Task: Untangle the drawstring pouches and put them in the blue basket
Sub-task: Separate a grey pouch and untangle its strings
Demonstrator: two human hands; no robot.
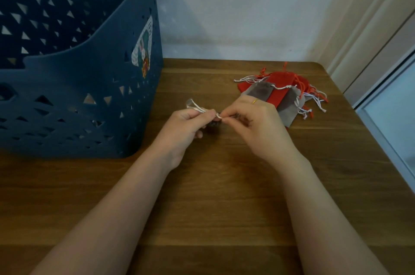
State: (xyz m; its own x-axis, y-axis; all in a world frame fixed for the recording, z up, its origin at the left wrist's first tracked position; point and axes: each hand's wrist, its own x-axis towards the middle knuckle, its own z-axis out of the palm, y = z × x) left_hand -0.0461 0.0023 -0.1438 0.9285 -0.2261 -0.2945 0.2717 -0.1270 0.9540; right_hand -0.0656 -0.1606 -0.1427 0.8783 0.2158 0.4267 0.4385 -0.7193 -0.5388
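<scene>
Left hand [187,127] and right hand [251,124] pinch a white drawstring [197,108] at frame centre.

Fingers of both hands curl around the cord, with a small dark pouch [212,126] bunched between them. Red and grey pouches [280,92] lie heaped at upper right on the wooden table [213,207]; the blue basket [74,72] stands upper left.

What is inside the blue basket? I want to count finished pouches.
No pouches show in the visible part of the blue basket, only its perforated walls; its floor is hidden behind the near wall.
</scene>
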